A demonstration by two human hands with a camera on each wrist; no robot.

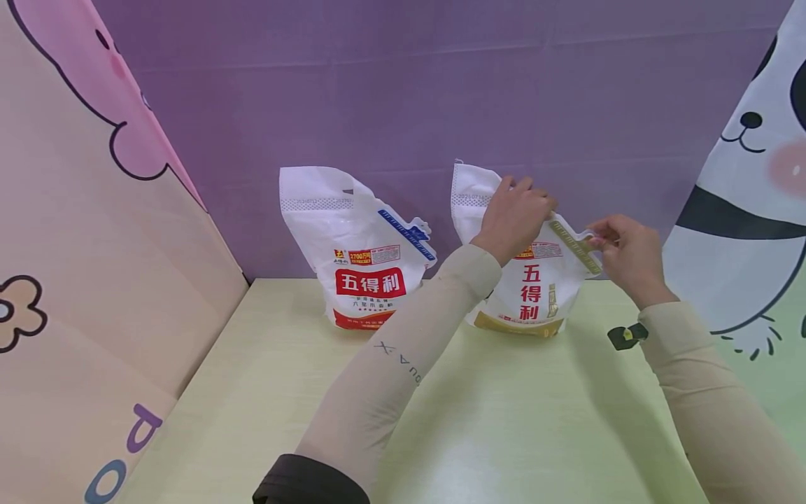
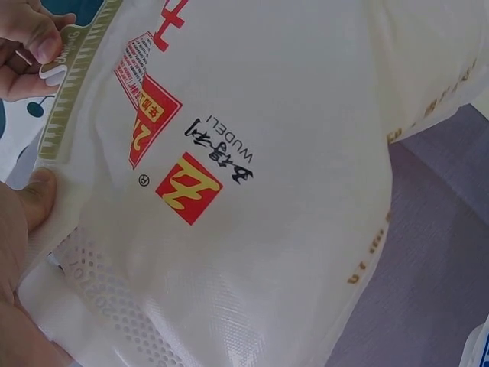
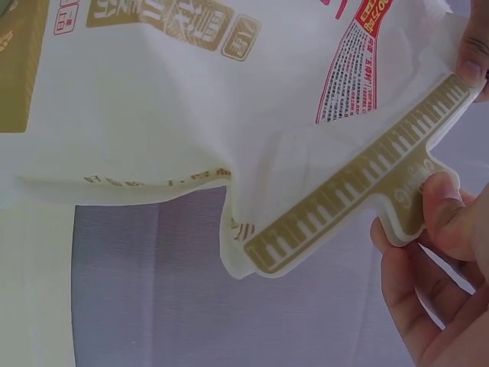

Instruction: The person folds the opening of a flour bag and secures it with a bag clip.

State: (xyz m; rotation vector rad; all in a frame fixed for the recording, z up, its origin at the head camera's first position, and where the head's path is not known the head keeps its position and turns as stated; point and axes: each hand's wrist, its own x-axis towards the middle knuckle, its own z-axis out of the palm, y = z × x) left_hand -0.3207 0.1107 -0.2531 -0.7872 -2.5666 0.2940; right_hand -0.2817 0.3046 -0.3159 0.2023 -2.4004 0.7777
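A red-labelled flour bag (image 1: 359, 269) stands on the table (image 1: 516, 420) well to the left of the fingers. The left hand (image 1: 513, 213) grips the top of the gold-trimmed flour bag (image 1: 532, 297), fingers curled over its upper edge. Just right of them, the right hand (image 1: 630, 248) pinches the bag's gold tear strip (image 3: 359, 195) between thumb and fingers
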